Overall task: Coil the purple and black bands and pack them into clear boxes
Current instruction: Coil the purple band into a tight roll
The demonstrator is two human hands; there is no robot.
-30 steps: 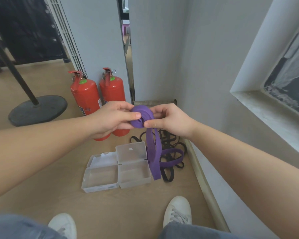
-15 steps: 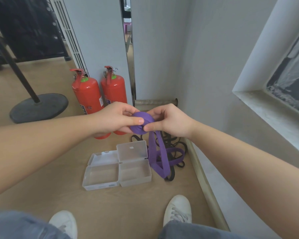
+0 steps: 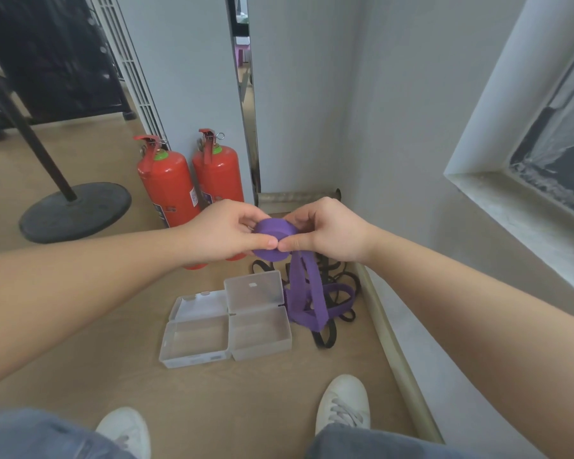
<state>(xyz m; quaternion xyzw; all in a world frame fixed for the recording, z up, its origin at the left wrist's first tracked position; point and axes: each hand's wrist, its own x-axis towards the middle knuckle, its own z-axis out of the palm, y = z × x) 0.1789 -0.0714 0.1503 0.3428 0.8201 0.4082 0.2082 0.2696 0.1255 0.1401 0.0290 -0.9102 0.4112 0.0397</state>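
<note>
Between both hands, held above the floor, is a partly coiled purple band (image 3: pixel 274 234). My left hand (image 3: pixel 224 231) pinches the coil from the left and my right hand (image 3: pixel 325 231) pinches it from the right. The band's loose tail (image 3: pixel 309 293) hangs down to the floor beside the boxes. Black bands (image 3: pixel 337 301) lie tangled on the floor under the tail. Two clear boxes stand open side by side on the floor, the left box (image 3: pixel 194 339) and the right box (image 3: pixel 259 323), both with nothing inside.
Two red fire extinguishers (image 3: pixel 169 190) stand against the wall behind my hands. A black round stand base (image 3: pixel 75 210) sits at the left. A skirting rail (image 3: pixel 391 346) runs along the right wall. My white shoes (image 3: pixel 343 402) are at the bottom.
The coil has turned in my hands and taken up more band. The hanging tail has grown shorter and its loop has lifted toward the coil.
</note>
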